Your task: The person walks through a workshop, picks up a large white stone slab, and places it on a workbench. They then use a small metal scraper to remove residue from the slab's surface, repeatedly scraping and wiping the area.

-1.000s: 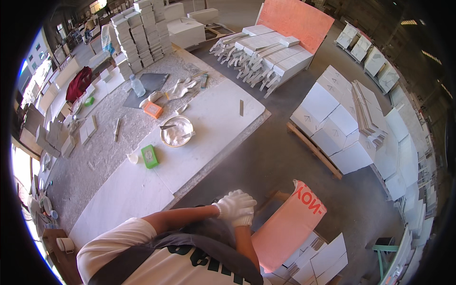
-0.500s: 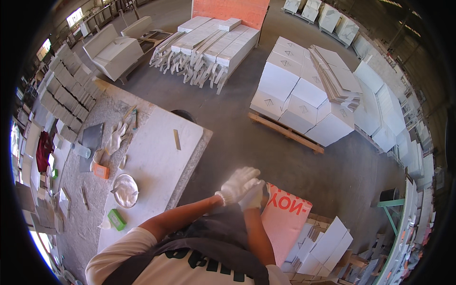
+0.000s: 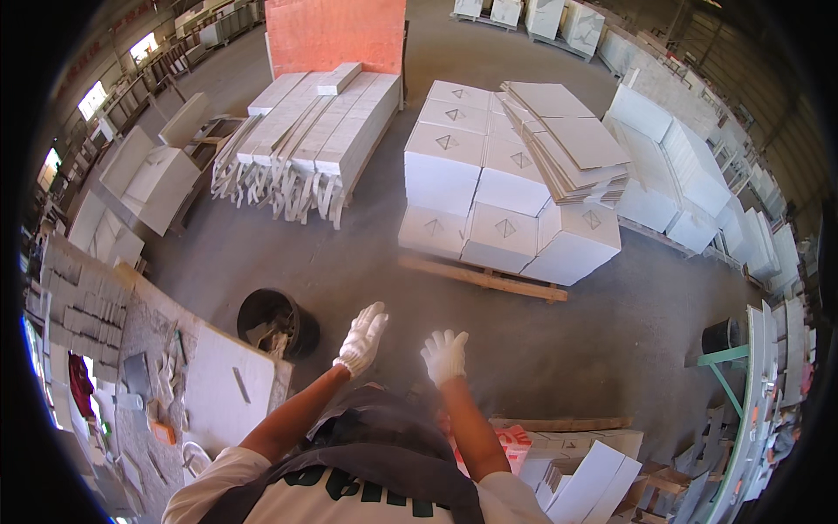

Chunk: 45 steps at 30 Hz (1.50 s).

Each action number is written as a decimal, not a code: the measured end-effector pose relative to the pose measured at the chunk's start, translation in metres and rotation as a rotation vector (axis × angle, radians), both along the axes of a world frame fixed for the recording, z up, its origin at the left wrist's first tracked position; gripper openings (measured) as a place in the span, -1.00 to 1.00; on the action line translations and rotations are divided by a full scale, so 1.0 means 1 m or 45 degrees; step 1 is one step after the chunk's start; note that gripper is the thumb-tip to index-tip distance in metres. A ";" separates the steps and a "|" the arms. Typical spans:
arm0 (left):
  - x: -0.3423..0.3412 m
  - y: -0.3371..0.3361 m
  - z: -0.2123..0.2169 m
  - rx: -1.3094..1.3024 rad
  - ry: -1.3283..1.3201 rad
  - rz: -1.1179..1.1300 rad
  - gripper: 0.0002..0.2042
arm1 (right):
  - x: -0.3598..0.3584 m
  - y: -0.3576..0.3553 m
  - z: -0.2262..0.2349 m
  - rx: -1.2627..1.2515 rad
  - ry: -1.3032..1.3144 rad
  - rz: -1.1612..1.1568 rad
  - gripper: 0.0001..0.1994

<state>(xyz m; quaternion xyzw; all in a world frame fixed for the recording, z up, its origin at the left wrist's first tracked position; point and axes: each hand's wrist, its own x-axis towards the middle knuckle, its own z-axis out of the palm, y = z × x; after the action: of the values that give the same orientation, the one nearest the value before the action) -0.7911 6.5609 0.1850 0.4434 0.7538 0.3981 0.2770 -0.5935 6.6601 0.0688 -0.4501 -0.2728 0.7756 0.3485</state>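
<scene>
Both my hands wear white knitted gloves and are in the air above the grey floor. My left hand [image 3: 362, 339] has its fingers stretched out, and nothing is in it. A short gap away, my right hand [image 3: 445, 356] holds nothing either, its fingers spread. Pale haze, like dust, hangs around them. Beyond my left hand is a black bucket [image 3: 304, 330] with scraps inside, standing beside the worktable. Below my right forearm, partly hidden by it, lies a pink sheet with red print [image 3: 513, 438].
On the left, the worktable carries a white slab [image 3: 229, 384], gloves and an orange block [image 3: 162, 432]. White cartons [image 3: 502, 231] stand on a wooden pallet [image 3: 489, 278] ahead. Strapped white slabs [image 3: 327, 131] lie farther left. A green metal frame [image 3: 723, 358] is at the right.
My hands were together, the gloves touching; now they are apart with fingers extended. The view has shifted, so the worktable and cartons sit farther left and the bucket shows more fully.
</scene>
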 end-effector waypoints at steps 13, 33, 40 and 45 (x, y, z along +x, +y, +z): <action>0.004 0.208 -0.027 -0.051 -0.014 -0.371 -0.47 | -0.089 0.146 0.016 -0.543 0.462 0.014 -0.44; 0.260 0.497 -0.067 -0.697 -0.013 -1.073 -0.63 | 0.408 0.094 -0.086 -0.914 -0.271 -1.522 -0.43; 0.338 0.604 -0.158 -0.667 0.382 -1.485 -0.73 | 0.562 0.198 -0.061 -0.734 -0.160 -1.716 -0.54; 0.412 0.677 -0.175 -0.565 -0.068 -1.345 -0.69 | 0.662 0.345 -0.023 -0.198 -0.245 -1.493 -0.48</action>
<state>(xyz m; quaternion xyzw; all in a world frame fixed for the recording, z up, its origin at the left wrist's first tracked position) -0.3796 7.2378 0.0101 0.6809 0.4883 0.0491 0.5436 0.0688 7.0048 0.0455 -0.6181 0.0481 0.4274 0.6580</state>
